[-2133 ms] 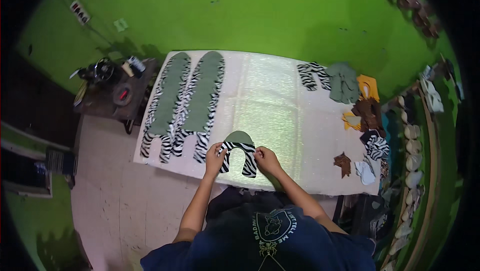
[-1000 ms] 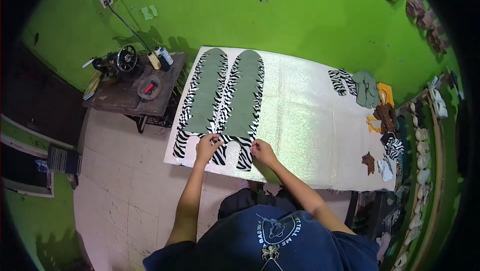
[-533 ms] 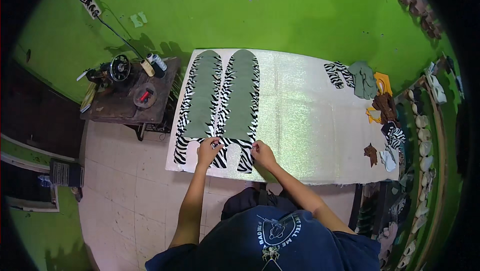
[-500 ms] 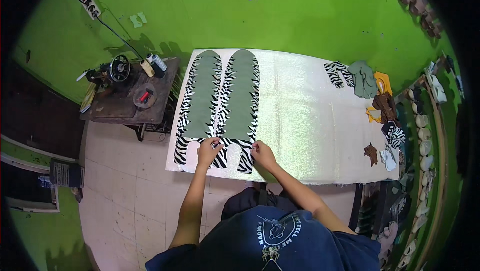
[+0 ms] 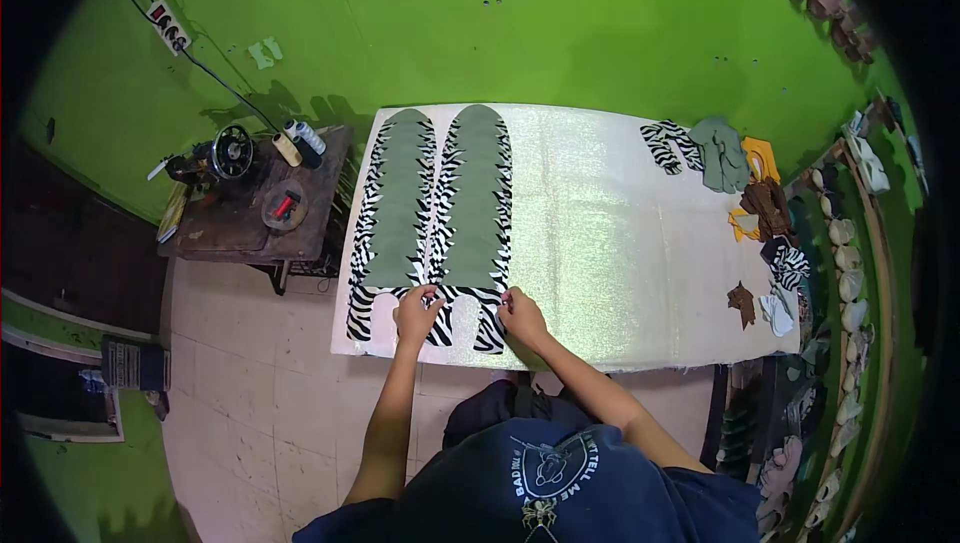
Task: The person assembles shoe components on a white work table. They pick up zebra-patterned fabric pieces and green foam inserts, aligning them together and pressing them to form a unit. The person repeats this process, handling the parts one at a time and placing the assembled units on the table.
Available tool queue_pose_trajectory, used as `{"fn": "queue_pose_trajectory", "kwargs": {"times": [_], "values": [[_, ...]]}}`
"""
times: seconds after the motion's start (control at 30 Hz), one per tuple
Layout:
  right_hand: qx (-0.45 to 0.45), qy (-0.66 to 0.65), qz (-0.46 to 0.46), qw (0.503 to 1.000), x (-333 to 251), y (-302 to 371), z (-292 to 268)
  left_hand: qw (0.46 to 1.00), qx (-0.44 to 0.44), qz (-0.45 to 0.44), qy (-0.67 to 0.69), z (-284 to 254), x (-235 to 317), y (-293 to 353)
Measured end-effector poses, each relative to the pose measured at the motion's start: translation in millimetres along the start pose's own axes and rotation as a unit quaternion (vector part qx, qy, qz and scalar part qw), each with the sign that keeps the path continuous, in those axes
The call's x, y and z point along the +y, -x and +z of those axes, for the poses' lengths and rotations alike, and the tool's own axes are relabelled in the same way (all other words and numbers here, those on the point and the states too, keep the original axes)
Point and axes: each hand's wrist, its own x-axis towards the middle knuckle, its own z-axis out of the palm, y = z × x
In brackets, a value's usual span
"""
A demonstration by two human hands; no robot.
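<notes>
1. The left hand (image 5: 415, 318) has finger and thumb pinched together, apparently clamped on the left side of an arch-shaped striped piece (image 5: 488, 335); the right hand (image 5: 524, 319) seems to pinch its right side.
2. Between the fingers, the piece lies over the near end of the right row (image 5: 475, 203). It looks light, thin and limp, so its legs probably fold easily; both upper sides seem the best hold.
3. Just left of the left fingers, the left row (image 5: 395, 203) leaves little sideways room.
4. Below the fingers, the near edge of the bench (image 5: 620, 318) runs close to the legs.
5. Rightward is roomiest: shiny covering spreads from the right fingers to the brown scrap (image 5: 741, 306).
</notes>
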Motion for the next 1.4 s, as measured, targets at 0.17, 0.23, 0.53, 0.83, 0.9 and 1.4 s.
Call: {"fn": "queue_pose_trajectory", "kwargs": {"times": [0.17, 0.23, 0.53, 0.83, 0.9, 1.4], "values": [[0.005, 0.013, 0.003, 1.0, -7.7, 1.8, -1.1, 0.999, 0.026, -0.011, -0.026, 3.3, -1.4, 2.5], [0.011, 0.022, 0.001, 1.0, -5.1, 2.4, -0.6, 0.999, 0.017, -0.029, -0.031, 3.7, 3.8, 3.4], [0.034, 0.024, -0.01, 0.999, -10.8, 5.2, 4.8, 0.996, 0.059, -0.025, -0.058, 8.5, 5.7, 9.5], [0.042, 0.022, -0.013, 0.999, -11.6, 8.9, 5.0, 0.983, 0.074, 0.047, -0.164, 14.3, 30.2, 20.0], [0.053, 0.023, -0.027, 0.998, -12.5, 11.0, 4.9, 0.979, 0.056, 0.049, -0.19, 15.6, 32.5, 20.8], [0.011, 0.198, -0.247, 0.948, -18.9, 26.2, 3.1, 0.973, 0.054, 0.105, -0.2, 23.5, 32.8, 32.1]]}}
